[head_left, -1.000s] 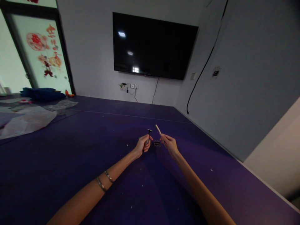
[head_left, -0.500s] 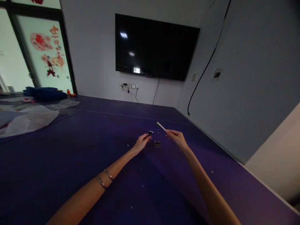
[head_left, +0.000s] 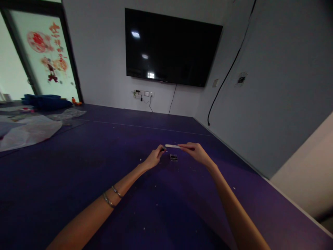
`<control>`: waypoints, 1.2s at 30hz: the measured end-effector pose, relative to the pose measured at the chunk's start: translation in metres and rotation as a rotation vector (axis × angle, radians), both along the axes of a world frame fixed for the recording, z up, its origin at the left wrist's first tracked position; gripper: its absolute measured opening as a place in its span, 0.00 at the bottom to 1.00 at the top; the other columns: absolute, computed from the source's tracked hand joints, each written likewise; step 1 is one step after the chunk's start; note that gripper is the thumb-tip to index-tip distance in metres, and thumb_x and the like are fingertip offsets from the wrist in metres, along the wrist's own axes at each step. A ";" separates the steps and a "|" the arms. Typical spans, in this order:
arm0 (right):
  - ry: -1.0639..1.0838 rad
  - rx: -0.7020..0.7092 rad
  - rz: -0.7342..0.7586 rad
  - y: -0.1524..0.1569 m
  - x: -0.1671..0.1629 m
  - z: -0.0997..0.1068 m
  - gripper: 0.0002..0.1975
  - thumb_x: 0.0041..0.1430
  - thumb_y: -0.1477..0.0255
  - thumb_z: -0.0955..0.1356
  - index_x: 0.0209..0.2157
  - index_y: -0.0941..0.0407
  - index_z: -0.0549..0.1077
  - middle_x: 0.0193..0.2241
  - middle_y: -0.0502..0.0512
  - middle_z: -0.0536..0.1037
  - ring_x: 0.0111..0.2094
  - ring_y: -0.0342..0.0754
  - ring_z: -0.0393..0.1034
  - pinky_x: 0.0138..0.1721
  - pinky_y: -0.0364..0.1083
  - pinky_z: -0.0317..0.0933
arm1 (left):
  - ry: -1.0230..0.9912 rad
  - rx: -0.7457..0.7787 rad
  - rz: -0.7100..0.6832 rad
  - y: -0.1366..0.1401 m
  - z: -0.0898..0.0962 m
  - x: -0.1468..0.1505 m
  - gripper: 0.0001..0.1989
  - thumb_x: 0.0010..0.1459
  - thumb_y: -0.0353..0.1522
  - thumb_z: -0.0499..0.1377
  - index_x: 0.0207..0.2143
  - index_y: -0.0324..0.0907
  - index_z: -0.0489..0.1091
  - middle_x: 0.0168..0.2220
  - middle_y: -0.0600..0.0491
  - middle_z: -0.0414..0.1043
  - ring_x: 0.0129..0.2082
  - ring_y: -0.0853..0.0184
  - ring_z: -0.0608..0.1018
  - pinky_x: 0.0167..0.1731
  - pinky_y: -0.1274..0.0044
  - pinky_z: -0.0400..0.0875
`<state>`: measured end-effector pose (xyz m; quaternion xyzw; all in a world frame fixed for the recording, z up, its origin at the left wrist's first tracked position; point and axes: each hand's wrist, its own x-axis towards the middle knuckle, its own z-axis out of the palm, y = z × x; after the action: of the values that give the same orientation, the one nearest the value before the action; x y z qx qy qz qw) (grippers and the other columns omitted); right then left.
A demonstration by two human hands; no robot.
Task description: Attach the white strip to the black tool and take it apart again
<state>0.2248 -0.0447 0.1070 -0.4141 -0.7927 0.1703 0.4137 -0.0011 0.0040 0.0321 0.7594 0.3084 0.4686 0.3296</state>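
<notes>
My left hand (head_left: 153, 158) is closed, pinching a small dark piece (head_left: 163, 149) with a light edge, too small to name. Between the fingers of my right hand (head_left: 195, 151) is a slim pale stick (head_left: 172, 146), shaped somewhat like a toothbrush. The stick lies almost level, its free end close to the dark piece; whether they touch I cannot tell. Just below both hands, a small dark square part (head_left: 173, 158) with light details, resembling a little circuit board, rests on the purple surface (head_left: 166, 194).
White crumbs (head_left: 144, 228) dot the surface. Clear plastic sheeting (head_left: 33, 132) and a folded blue cloth (head_left: 45, 102) lie at the far left. A large television (head_left: 171, 48) hangs on the back wall, above sockets. A black cable (head_left: 226, 76) dangles along the right wall.
My right hand has swung the pale stick from a raised slant to nearly level and brought its end to the piece in my left hand. The camera has shifted slightly.
</notes>
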 end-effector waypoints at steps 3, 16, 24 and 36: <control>-0.076 0.070 0.000 -0.003 -0.005 0.002 0.13 0.55 0.66 0.65 0.41 0.49 0.76 0.34 0.54 0.79 0.33 0.48 0.70 0.35 0.45 0.61 | -0.011 -0.052 -0.010 -0.001 0.000 0.001 0.05 0.55 0.32 0.54 0.35 0.44 0.66 0.27 0.53 0.70 0.31 0.65 0.73 0.31 0.79 0.64; -0.206 0.131 -0.056 -0.005 -0.009 0.003 0.13 0.56 0.65 0.64 0.42 0.48 0.75 0.29 0.54 0.78 0.28 0.46 0.68 0.31 0.43 0.57 | 0.096 0.097 -0.030 0.001 -0.002 0.001 0.07 0.57 0.32 0.51 0.38 0.42 0.66 0.28 0.54 0.68 0.27 0.70 0.69 0.31 0.80 0.60; -0.128 0.062 -0.024 -0.003 -0.004 0.001 0.12 0.54 0.66 0.65 0.40 0.49 0.77 0.31 0.54 0.79 0.30 0.48 0.70 0.33 0.44 0.59 | 0.085 0.061 -0.043 -0.002 0.000 0.001 0.08 0.58 0.34 0.50 0.37 0.42 0.66 0.25 0.56 0.67 0.25 0.71 0.68 0.29 0.81 0.59; -0.109 -0.007 0.001 -0.001 0.001 0.001 0.11 0.52 0.66 0.66 0.37 0.49 0.77 0.34 0.52 0.79 0.34 0.50 0.72 0.37 0.46 0.61 | 0.042 -0.017 -0.054 -0.004 0.001 0.001 0.06 0.56 0.34 0.52 0.34 0.43 0.66 0.24 0.56 0.67 0.24 0.71 0.67 0.28 0.81 0.60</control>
<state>0.2261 -0.0460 0.1079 -0.4239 -0.8136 0.1505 0.3684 0.0003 0.0000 0.0328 0.7743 0.2985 0.4409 0.3421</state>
